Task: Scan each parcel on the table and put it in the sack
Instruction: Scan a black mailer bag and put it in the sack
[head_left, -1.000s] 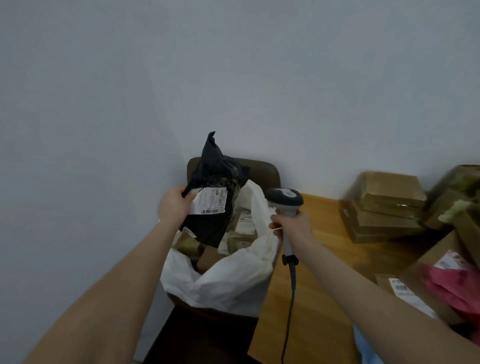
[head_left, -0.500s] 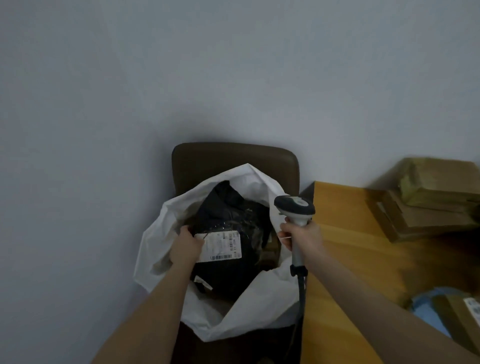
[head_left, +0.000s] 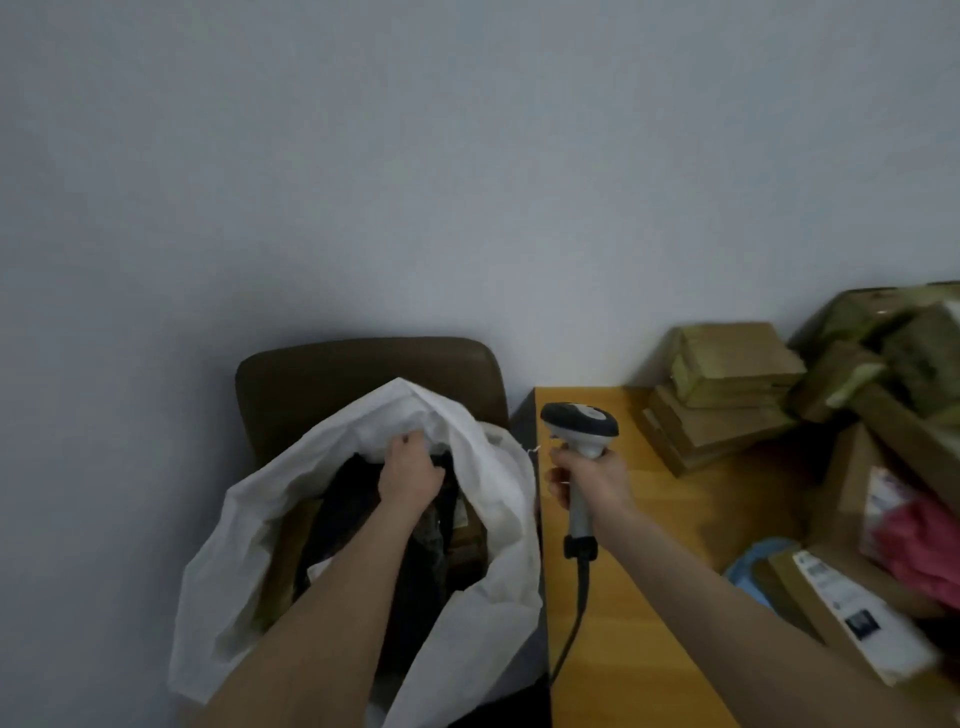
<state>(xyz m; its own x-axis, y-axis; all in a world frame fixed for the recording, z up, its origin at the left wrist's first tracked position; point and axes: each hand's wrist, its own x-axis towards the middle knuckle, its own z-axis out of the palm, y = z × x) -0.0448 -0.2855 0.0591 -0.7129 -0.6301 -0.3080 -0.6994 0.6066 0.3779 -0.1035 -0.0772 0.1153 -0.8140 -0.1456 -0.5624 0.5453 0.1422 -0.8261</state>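
The left arm is reaching forward from the near left, and the left hand (head_left: 410, 475) is sitting inside the mouth of the white sack (head_left: 498, 483), knuckles up against the far inner wall. Its fingers are curling in, but whether they are pinching the sack's fabric, the parcel beneath, or nothing cannot be told. The sack is standing open on a brown chair (head_left: 363, 374) just left of the table, its rim sagging outward on the near side. Inside, a black parcel (head_left: 353, 499) is lying under the hand and forearm, and brown cardboard boxes (head_left: 467, 525) are showing beside it along the sack's walls.

To the right, the right hand (head_left: 592, 480) is wrapping its fingers around the handle of the scanner (head_left: 579, 423), holding it upright above the table's left edge, head pointing left toward the sack. Its cable (head_left: 576, 613) is hanging down from the handle.

The wooden table (head_left: 649, 519) is carrying the remaining parcels: a stack of flat cardboard parcels (head_left: 727, 374) at the far side against the wall, and further right a jumbled heap, with a pink bag (head_left: 924, 551) and a labelled box (head_left: 841, 597) nearest.
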